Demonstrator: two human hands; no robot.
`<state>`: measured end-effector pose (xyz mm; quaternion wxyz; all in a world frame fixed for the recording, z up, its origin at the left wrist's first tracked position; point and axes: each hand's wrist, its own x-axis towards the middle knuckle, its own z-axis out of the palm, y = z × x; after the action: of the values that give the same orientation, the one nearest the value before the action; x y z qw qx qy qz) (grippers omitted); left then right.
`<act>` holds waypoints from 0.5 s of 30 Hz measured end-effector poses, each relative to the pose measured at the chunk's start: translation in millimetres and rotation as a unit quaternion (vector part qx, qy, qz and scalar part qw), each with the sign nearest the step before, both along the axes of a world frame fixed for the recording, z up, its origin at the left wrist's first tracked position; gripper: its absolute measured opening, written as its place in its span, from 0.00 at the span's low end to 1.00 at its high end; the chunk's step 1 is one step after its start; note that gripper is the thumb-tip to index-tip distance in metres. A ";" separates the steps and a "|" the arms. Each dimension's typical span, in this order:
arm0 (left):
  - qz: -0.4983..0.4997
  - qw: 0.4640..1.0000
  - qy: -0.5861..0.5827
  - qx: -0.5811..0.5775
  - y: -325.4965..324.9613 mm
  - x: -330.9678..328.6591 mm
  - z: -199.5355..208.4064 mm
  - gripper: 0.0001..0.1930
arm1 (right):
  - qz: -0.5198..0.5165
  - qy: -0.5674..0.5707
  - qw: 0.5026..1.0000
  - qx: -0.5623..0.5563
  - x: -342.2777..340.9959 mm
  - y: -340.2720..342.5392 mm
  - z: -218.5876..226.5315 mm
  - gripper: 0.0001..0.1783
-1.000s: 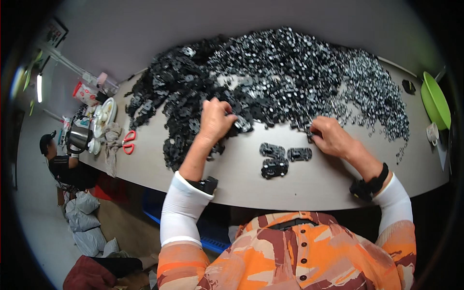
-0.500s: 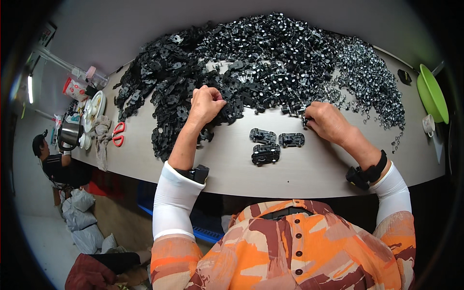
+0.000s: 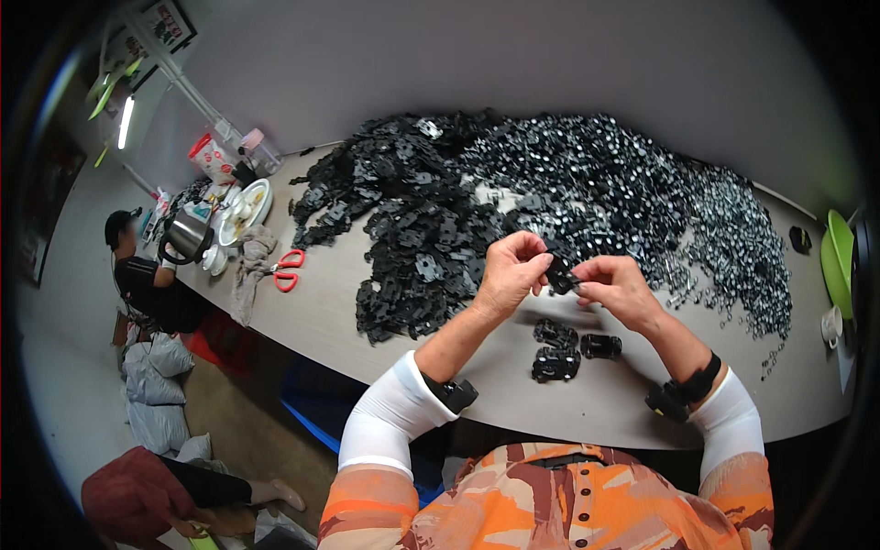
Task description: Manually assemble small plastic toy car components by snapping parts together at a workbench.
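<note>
Evidently, the bare left hand (image 3: 513, 273) and bare right hand (image 3: 618, 290) pinched a small black plastic part (image 3: 559, 275) between nearly closed fingertips, above the pale grey table (image 3: 321, 307), just beyond three black car-shaped bases (image 3: 555, 365).

From my remote seat, I've watched the left hand (image 3: 513, 277) leave ten o'clock of the three car-shaped parts (image 3: 556, 364) and the right hand (image 3: 619, 290) leave two; they've met at twelve, a black piece (image 3: 558, 274) now between their fingertips.
</note>
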<state>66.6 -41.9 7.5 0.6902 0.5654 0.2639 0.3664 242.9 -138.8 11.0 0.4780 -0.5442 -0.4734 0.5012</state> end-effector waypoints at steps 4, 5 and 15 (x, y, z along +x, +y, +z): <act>0.031 0.995 -0.062 -0.069 2.9 -3.6 -7.2 0.04 | 0.025 0.162 0.986 -0.034 -6.0 -6.5 17.5 0.07; 0.022 0.990 -0.098 -0.101 0.6 -3.4 -7.1 0.04 | 0.039 0.184 0.982 -0.033 -7.1 -4.6 16.6 0.06; -0.094 0.965 -0.212 -0.126 -7.5 3.6 -0.7 0.22 | 0.064 0.184 0.981 -0.009 0.7 3.4 16.8 0.06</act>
<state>70.2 -49.4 6.8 0.8274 0.4054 0.1013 0.3752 243.5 -135.4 27.7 0.5190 -0.4158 -0.4066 0.6265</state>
